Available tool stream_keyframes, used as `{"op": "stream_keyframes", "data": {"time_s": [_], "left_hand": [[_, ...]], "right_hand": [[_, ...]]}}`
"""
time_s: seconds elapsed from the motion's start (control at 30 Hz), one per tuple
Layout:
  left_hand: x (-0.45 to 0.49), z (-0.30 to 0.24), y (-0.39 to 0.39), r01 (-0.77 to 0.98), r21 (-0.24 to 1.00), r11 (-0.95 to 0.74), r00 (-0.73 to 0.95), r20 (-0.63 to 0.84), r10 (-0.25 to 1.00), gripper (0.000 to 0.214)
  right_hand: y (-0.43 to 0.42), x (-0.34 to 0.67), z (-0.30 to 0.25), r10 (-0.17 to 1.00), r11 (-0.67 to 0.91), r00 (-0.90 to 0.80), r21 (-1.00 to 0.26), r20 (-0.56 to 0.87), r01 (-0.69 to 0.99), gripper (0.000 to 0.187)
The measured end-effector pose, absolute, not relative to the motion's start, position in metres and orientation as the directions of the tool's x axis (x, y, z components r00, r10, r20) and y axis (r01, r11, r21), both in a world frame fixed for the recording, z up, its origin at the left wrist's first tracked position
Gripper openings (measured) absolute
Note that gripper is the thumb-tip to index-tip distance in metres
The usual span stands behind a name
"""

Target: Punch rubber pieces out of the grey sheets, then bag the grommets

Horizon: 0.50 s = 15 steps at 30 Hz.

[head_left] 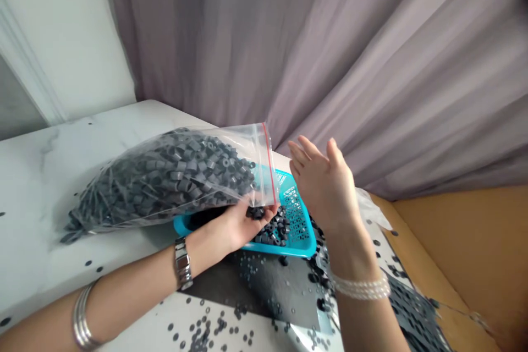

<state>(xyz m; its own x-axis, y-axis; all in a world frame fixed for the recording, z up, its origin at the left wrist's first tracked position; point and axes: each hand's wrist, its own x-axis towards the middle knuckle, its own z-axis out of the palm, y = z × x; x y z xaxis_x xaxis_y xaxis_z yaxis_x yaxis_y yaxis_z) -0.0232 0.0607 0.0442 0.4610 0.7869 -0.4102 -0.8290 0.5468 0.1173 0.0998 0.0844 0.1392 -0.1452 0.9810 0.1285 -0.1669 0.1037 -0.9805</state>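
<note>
A clear zip-lock bag [177, 176] with a red line along its mouth lies on its side, filled with small dark grey plastic tube pieces. My left hand [243, 223] is at the lower corner of the bag's mouth, fingers curled against the plastic, with a few dark pieces by the palm. Under it stands a blue plastic basket [303, 245] with perforated walls, holding more grey pieces [280, 228]. My right hand [324, 187] is raised at the basket's right, fingers stretched and apart, with nothing in it.
The white marbled table [37, 176] bears scattered black discs and rings [202, 335]. A dark sheet [272, 291] lies before the basket. Dark perforated strips [412, 308] are at the right edge, beside an orange-brown surface [462, 253]. A grey curtain [256, 38] hangs behind.
</note>
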Motion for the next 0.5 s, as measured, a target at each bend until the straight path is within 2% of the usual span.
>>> {"op": "stream_keyframes", "data": {"time_s": [0.07,0.17,0.2,0.27,0.33,0.4,0.5], "left_hand": [[-0.023,0.045,0.06,-0.852,0.116,0.511,0.428,-0.409,0.806,0.024],[-0.019,0.051,0.058,-0.858,0.18,0.48,0.369,-0.434,0.822,0.022],[-0.018,0.054,0.058,-0.851,0.209,0.481,0.354,-0.446,0.822,0.023],[-0.016,0.059,0.056,-0.836,0.256,0.485,0.334,-0.463,0.821,0.03],[-0.015,0.064,0.055,-0.826,0.286,0.486,0.32,-0.473,0.821,0.038],[-0.015,0.066,0.054,-0.826,0.292,0.482,0.312,-0.475,0.823,0.044],[-0.015,0.066,0.053,-0.83,0.286,0.48,0.328,-0.446,0.833,0.048]], "right_hand": [[0.074,0.116,0.125,0.986,0.113,-0.114,-0.99,0.123,-0.089,0.047],[0.055,0.136,0.095,0.992,0.121,-0.074,-0.961,0.105,0.25,0.031],[0.05,0.141,0.084,0.991,0.129,-0.072,-0.94,0.112,0.317,0.027],[0.043,0.147,0.067,0.994,0.107,-0.048,-0.927,0.097,0.36,0.023],[0.04,0.149,0.056,0.999,0.044,0.013,-0.957,0.05,0.287,0.022],[0.04,0.148,0.054,0.998,-0.058,0.029,-0.993,-0.055,0.107,0.024],[0.04,0.143,0.059,0.969,-0.237,-0.118,-0.953,-0.218,-0.187,0.032]]}}
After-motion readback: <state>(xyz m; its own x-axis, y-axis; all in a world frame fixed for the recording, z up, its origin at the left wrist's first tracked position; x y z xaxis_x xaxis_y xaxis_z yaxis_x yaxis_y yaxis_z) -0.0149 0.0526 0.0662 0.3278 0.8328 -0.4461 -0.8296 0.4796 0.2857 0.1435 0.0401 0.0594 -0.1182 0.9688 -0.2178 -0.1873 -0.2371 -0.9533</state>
